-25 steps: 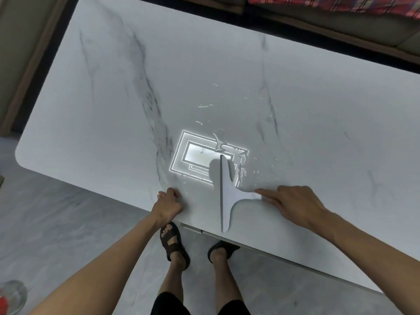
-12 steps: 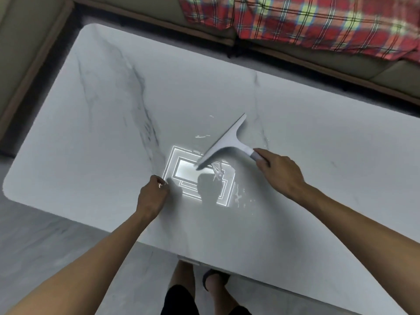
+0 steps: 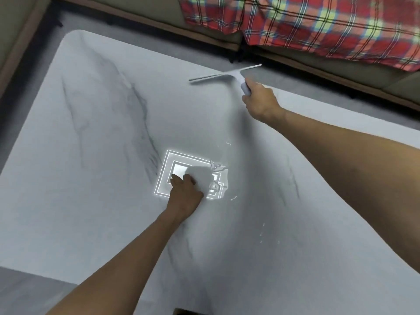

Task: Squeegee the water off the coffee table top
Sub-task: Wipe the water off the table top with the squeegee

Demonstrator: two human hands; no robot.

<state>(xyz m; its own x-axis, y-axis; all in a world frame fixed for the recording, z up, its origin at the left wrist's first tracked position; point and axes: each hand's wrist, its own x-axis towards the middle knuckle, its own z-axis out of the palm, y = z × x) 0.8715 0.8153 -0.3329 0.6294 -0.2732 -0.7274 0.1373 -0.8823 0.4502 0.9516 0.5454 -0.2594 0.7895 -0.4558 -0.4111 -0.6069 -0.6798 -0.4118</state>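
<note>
The white marble coffee table top (image 3: 95, 183) fills the view. My right hand (image 3: 261, 102) grips the handle of a white squeegee (image 3: 223, 75), whose blade lies across the table's far edge. My left hand (image 3: 185, 194) rests on the table near the middle, fingers curled, holding nothing I can see. Water (image 3: 218, 176) shows as shiny streaks and droplets right of my left hand, in a bright reflection of a ceiling light. A few more drops (image 3: 263, 233) lie nearer the front.
A sofa with a red plaid blanket (image 3: 318, 21) runs along the far side of the table, with a narrow strip of grey floor (image 3: 318, 87) between. Another sofa edge (image 3: 13, 42) is at far left.
My right hand carried the squeegee from the table's near edge, over the wet patch, out to the far edge. My left hand slid forward onto the bright reflection. The view tilted up.
</note>
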